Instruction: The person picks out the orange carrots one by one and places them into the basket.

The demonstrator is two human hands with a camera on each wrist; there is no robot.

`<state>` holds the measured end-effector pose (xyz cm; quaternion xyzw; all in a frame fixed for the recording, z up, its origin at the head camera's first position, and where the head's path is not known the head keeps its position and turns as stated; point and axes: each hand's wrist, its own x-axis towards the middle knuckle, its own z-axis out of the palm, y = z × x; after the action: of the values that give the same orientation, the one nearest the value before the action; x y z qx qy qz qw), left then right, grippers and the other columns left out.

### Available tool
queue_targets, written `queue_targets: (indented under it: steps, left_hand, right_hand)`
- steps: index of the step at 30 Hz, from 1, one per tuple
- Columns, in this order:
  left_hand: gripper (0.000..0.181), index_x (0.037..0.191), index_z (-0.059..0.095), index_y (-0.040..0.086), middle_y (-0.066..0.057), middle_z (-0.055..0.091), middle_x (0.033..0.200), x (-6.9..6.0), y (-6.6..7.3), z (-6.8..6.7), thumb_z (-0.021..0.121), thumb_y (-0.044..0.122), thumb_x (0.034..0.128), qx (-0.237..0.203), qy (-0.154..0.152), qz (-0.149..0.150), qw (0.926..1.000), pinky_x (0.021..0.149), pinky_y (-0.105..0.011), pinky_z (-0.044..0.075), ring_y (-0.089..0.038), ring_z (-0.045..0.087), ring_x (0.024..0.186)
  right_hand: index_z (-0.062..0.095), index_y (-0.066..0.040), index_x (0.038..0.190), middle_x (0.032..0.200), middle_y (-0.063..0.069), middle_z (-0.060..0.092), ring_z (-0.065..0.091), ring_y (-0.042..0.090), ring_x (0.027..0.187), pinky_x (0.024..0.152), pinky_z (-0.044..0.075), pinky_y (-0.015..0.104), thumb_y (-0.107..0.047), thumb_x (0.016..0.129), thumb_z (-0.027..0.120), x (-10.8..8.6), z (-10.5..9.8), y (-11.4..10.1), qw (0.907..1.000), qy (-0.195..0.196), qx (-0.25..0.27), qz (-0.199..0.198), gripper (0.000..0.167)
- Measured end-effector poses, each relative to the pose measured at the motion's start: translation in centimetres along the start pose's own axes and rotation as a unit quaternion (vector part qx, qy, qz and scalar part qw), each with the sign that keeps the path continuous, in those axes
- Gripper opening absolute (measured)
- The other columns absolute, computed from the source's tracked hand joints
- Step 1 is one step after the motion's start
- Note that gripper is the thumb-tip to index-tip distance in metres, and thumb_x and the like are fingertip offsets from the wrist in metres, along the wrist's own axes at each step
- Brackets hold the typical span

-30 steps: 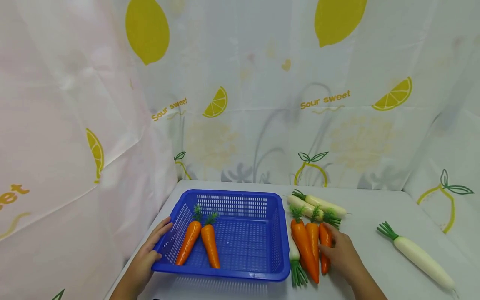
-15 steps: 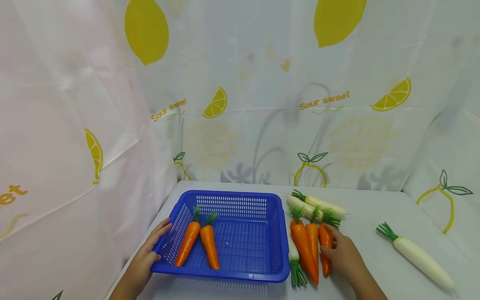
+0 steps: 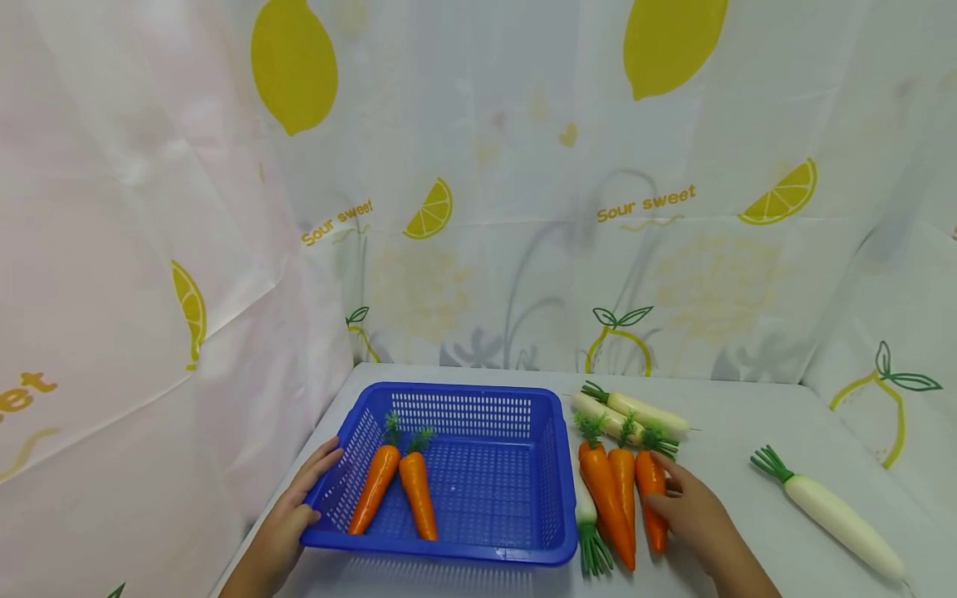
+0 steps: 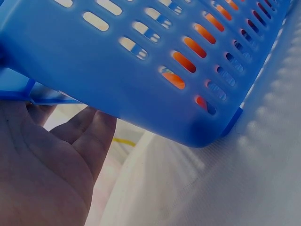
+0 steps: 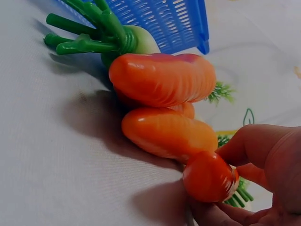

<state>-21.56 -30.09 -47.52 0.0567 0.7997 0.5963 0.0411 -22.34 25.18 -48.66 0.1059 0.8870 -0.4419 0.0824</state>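
Note:
A blue plastic basket point(image 3: 478, 554) with slotted walls stands on the table, two carrots point(image 3: 419, 495) lying in its left part. My left hand point(image 3: 282, 519) holds its left rim near the front corner; in the left wrist view the fingers point(image 4: 96, 136) reach behind that rim. Right of the basket, my right hand point(image 3: 695, 507) grips the rightmost carrot point(image 3: 652, 498), thumb and fingers around its sides. The right wrist view shows that carrot point(image 5: 209, 176) tip-on. Beside it lie more carrots point(image 3: 607, 490), leafy tops toward the back.
A white radish point(image 3: 586, 498) lies between basket and carrots, partly covered. Two more radishes point(image 3: 646, 413) lie behind the carrots. Another radish point(image 3: 845, 523) lies apart at the right. Printed cloth walls point(image 3: 478, 249) stand around the white table point(image 3: 748, 407).
The carrot in my right hand has shifted slightly right and nearer, with its tip swung a little away from the neighbouring carrots. My left hand stays at the basket rim.

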Motion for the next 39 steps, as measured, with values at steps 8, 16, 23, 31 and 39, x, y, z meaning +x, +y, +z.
queue_targets:
  steps: [8,16,23,31,39]
  left_hand:
    - [0.089,0.161,0.037,0.008,-0.004,0.005,0.177,0.02,-0.01,0.10,0.042,-0.011,0.0744,-0.009,-0.001,0.008,0.9999,0.116,-0.080,0.004,-0.045,-0.008,0.161]
    - [0.088,0.161,0.036,0.007,-0.006,0.005,0.177,-0.07,0.01,0.25,0.043,-0.010,0.0742,0.001,0.002,0.007,1.0000,0.116,-0.079,0.006,-0.047,-0.007,0.161]
    - [0.089,0.161,0.035,0.008,-0.005,0.004,0.177,-0.12,0.12,0.29,0.042,-0.011,0.0746,0.000,0.001,0.001,1.0000,0.117,-0.075,0.008,-0.047,-0.007,0.161]
    - [0.090,0.162,0.034,0.008,-0.007,0.002,0.177,-0.14,0.04,0.23,0.042,-0.011,0.0740,-0.008,0.000,-0.002,1.0000,0.117,-0.074,0.008,-0.048,-0.007,0.160]
    - [0.088,0.161,0.036,0.009,-0.006,0.004,0.177,-0.13,0.28,0.21,0.041,-0.011,0.0752,-0.010,0.000,0.005,0.9999,0.117,-0.077,0.006,-0.047,-0.007,0.160]
  right_hand:
    - [0.032,-0.006,0.163,0.149,0.041,0.045,0.049,0.056,0.132,0.103,0.047,0.068,-0.022,0.093,0.065,-0.21,-0.05,0.04,0.9996,-0.004,0.027,0.009,0.079]
    - [0.027,-0.007,0.164,0.150,0.043,0.041,0.052,0.051,0.131,0.098,0.055,0.054,-0.019,0.095,0.064,-0.36,0.00,0.17,0.9940,-0.013,0.105,0.027,0.079]
    - [0.022,-0.006,0.165,0.151,0.043,0.037,0.055,0.046,0.128,0.090,0.060,0.042,-0.014,0.097,0.060,-0.53,-0.09,0.00,0.9882,-0.010,0.152,0.016,0.079]
    - [0.018,-0.007,0.166,0.154,0.040,0.032,0.060,0.034,0.117,0.084,0.060,0.038,-0.011,0.099,0.056,-0.60,0.09,-0.25,0.9770,-0.017,0.212,0.015,0.078]
    - [0.016,-0.010,0.168,0.156,0.038,0.032,0.060,0.035,0.123,0.089,0.061,0.041,-0.013,0.103,0.056,-0.79,0.43,-0.66,0.9676,-0.018,0.252,0.009,0.076]
